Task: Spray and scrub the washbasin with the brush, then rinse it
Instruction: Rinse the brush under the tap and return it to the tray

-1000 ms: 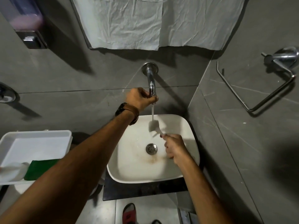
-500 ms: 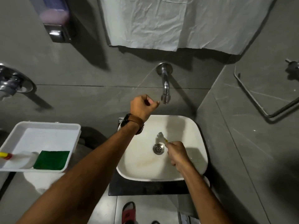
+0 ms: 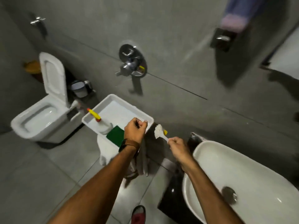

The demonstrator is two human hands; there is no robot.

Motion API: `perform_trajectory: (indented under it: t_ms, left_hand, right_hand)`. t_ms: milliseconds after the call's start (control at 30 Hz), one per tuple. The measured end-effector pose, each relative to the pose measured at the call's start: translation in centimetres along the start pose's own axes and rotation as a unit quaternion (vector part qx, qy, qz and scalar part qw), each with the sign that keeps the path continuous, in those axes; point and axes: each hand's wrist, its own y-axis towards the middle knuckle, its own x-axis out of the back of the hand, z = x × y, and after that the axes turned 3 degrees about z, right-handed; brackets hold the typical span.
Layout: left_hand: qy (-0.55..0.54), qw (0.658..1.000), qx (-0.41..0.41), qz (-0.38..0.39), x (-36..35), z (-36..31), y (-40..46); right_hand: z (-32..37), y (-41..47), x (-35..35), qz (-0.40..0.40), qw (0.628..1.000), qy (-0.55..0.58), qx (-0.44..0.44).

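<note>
The white washbasin lies at the lower right, its metal drain showing. My right hand grips the handle of a small white brush, bristles up, held in the air left of the basin. My left hand hovers loosely curled over the right corner of a white tray, holding nothing. In the tray lie a white spray bottle with a yellow nozzle and a green scrub pad.
A white toilet with raised lid stands at the left. A chrome wall valve sits above the tray. A soap dispenser hangs upper right. Grey tiled floor lies below, with my red slipper.
The view has swung left from the basin toward the tray. My left hand left the tap and moved over the tray. My right hand carried the brush out of the basin.
</note>
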Motion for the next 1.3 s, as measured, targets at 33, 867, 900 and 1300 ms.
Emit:
perform_trajectory:
  t_ms: [33, 867, 900, 1300]
  left_hand:
    - [-0.007, 0.999, 0.022, -0.028, 1.1, 1.9, 1.2]
    - [-0.076, 0.941, 0.203, -0.26, -1.6, 26.2, 13.6]
    - [-0.074, 0.941, 0.204, -0.259, -1.7, 26.3, 13.6]
    - [-0.023, 0.962, 0.156, -0.224, -1.3, 21.3, 10.4]
  right_hand:
    - [0.8, 1.7, -2.0, 0.011, 1.0, -0.014, 0.004]
    - [1.1, 24.8, -23.6, 0.116, 0.958, -0.246, 0.091]
    - [1.0, 24.5, -23.3, 0.116, 0.96, -0.238, 0.087]
    - [2.1, 16.8, -16.0, 0.062, 0.988, -0.111, 0.086]
